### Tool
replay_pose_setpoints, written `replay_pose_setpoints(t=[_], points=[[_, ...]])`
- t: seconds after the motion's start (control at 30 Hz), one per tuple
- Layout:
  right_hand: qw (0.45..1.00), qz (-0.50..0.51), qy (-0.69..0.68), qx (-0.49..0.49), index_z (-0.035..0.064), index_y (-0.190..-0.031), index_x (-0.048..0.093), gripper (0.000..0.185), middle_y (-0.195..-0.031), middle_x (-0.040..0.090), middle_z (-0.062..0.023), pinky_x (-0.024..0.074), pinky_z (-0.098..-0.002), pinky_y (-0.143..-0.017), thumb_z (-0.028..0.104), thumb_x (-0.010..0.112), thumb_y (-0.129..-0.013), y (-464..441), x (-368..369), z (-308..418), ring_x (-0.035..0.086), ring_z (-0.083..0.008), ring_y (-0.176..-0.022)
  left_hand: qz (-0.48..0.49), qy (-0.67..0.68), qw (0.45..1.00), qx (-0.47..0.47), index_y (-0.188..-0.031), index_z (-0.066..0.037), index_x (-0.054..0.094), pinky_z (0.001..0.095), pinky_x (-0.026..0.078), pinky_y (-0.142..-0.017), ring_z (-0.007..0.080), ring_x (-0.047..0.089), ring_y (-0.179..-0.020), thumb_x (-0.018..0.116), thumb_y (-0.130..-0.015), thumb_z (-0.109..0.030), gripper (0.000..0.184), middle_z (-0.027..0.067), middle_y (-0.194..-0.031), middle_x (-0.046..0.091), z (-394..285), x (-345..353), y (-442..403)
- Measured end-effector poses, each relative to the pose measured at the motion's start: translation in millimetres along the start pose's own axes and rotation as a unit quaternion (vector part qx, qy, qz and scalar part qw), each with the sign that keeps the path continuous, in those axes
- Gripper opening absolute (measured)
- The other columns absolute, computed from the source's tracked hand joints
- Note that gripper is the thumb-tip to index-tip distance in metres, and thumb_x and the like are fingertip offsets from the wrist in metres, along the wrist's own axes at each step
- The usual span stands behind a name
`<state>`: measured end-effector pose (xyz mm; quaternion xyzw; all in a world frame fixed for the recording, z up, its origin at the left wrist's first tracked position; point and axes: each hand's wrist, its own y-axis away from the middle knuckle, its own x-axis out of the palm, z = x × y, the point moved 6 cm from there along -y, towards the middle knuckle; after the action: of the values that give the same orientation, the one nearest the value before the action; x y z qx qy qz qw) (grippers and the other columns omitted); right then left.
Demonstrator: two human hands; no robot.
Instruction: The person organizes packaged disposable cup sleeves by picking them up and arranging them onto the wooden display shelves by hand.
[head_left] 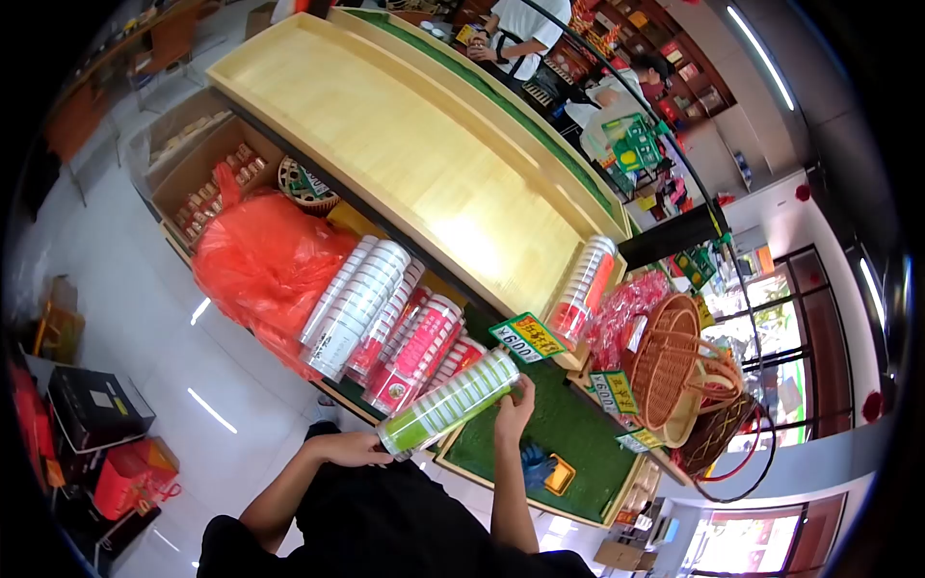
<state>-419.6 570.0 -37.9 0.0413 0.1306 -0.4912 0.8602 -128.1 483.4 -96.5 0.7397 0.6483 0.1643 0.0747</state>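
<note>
My left hand (358, 449) and my right hand (516, 410) hold a see-through tube with a green label (453, 400) between them, one at each end. White rounds appear stacked inside it. The tube is tilted, its right end higher. Just beyond it, several similar tubes with white labels (358, 306) and pink labels (416, 354) lie side by side on a lower shelf. One more tube, with a red label (583, 289), rests in the right end of the pale wooden display tray (385, 173).
Left of the tubes are a red plastic bag (265, 255) and a cardboard box of small packs (207, 197). Wicker baskets (665, 361) and a green price sign (528, 337) are at right. Dark and red boxes (101, 405) sit lower left. A person in white (525, 34) stands behind the display.
</note>
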Motion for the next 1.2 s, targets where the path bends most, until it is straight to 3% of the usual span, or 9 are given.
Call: replay_pose_setpoints(t=[0.17, 0.33, 0.57, 0.6, 0.83, 0.9, 1.0, 1.13, 1.2], points=[[0.998, -0.047, -0.008, -0.044, 0.0009, -0.124, 0.052, 0.046, -0.114, 0.056, -0.0103, 0.0474, -0.0245, -0.059, -0.006, 0.047, -0.079, 11.4, -9.4, 3.3, 0.058, -0.0132, -0.081, 0.001, -0.158, 0.984, 0.078, -0.112, -0.003, 0.065, 0.0348, 0.050, -0.076, 0.0210, 0.065, -0.081, 0.060, -0.095, -0.029, 0.032, 0.0125, -0.096, 0.070, -48.7, -24.7, 24.8], [0.996, -0.030, -0.089, 0.011, 0.0007, -0.117, 0.053, 0.039, -0.098, 0.058, -0.0040, 0.0357, -0.0205, -0.050, -0.009, 0.045, -0.081, 14.5, 10.9, 20.7, 0.048, -0.0054, -0.063, -0.038, -0.126, 0.990, 0.052, -0.091, 0.001, 0.073, 0.0300, 0.048, -0.063, 0.0152, 0.062, -0.065, 0.063, -0.093, -0.033, 0.036, 0.0117, -0.073, 0.068, -85.4, -39.3, 56.4], [0.988, 0.030, -0.109, -0.104, -0.0014, -0.112, 0.057, 0.041, -0.086, 0.057, -0.0025, 0.0292, -0.0193, -0.048, -0.012, 0.037, -0.078, 5.0, 42.9, 47.8, 0.039, -0.0037, -0.057, -0.108, -0.082, 0.985, 0.105, -0.087, -0.003, 0.075, 0.0267, 0.047, -0.062, 0.0110, 0.063, -0.065, 0.066, -0.091, -0.024, 0.024, 0.0083, -0.074, 0.071, -92.5, -38.0, 113.2], [0.986, 0.048, -0.125, -0.100, -0.0046, -0.105, 0.059, 0.040, -0.091, 0.057, -0.0050, 0.0456, -0.0230, -0.067, -0.012, 0.038, -0.072, 7.8, 48.0, 61.4, 0.053, -0.0107, -0.075, -0.132, -0.052, 0.985, 0.096, -0.085, -0.001, 0.075, 0.0260, 0.049, -0.064, 0.0126, 0.066, -0.069, 0.066, -0.091, -0.021, 0.022, 0.0091, -0.076, 0.072, -92.4, -37.9, 123.2], [0.974, 0.132, -0.140, -0.119, -0.0045, -0.108, 0.060, 0.042, -0.089, 0.056, -0.0031, 0.0352, -0.0181, -0.052, -0.014, 0.039, -0.072, 16.2, 88.1, 118.7, 0.047, -0.0052, -0.062, -0.214, 0.116, 0.944, 0.222, -0.079, 0.007, 0.072, 0.0246, 0.052, -0.064, 0.0153, 0.070, -0.069, 0.060, -0.091, -0.015, 0.028, 0.0122, -0.073, 0.072, -77.4, -51.8, 169.6], [0.972, 0.150, -0.138, -0.120, -0.0043, -0.111, 0.059, 0.044, -0.086, 0.056, -0.0023, 0.0368, -0.0183, -0.053, -0.014, 0.039, -0.073, 13.3, 93.7, 136.6, 0.048, -0.0056, -0.062, -0.256, 0.133, 0.941, 0.174, -0.076, 0.009, 0.070, 0.0259, 0.053, -0.055, 0.0195, 0.070, -0.062, 0.058, -0.091, -0.012, 0.029, 0.0144, -0.069, 0.071, -74.1, -58.5, 178.2], [0.963, 0.182, -0.144, -0.136, -0.0042, -0.116, 0.057, 0.046, -0.091, 0.053, -0.0031, 0.0391, -0.0191, -0.054, -0.014, 0.040, -0.074, 5.3, 99.2, 158.0, 0.049, -0.0056, -0.067, -0.269, 0.193, 0.880, 0.341, -0.074, 0.007, 0.071, 0.0284, 0.052, -0.048, 0.0221, 0.067, -0.051, 0.072, -0.083, -0.013, 0.021, 0.0152, -0.068, 0.070, -84.9, -71.2, 186.0], [0.958, 0.192, -0.098, -0.191, -0.0039, -0.123, 0.052, 0.046, -0.099, 0.048, -0.0055, 0.0415, -0.0203, -0.056, -0.012, 0.042, -0.079, -13.0, 98.5, 209.1, 0.049, -0.0071, -0.071, -0.295, 0.158, 0.884, 0.325, -0.076, 0.005, 0.071, 0.0289, 0.051, -0.050, 0.0186, 0.067, -0.055, 0.076, -0.079, -0.010, 0.016, 0.0153, -0.070, 0.070, -107.2, -82.2, 175.2], [0.956, 0.193, -0.086, -0.202, -0.0026, -0.131, 0.045, 0.046, -0.102, 0.048, -0.0070, 0.0439, -0.0234, -0.060, -0.006, 0.043, -0.086, -29.7, 97.3, 223.4, 0.048, -0.0102, -0.071, -0.406, 0.001, 0.855, 0.323, -0.080, 0.003, 0.071, 0.0225, 0.050, -0.054, 0.0117, 0.065, -0.063, 0.075, -0.078, -0.004, 0.008, 0.0072, -0.073, 0.070, -121.8, -91.9, 168.1]])
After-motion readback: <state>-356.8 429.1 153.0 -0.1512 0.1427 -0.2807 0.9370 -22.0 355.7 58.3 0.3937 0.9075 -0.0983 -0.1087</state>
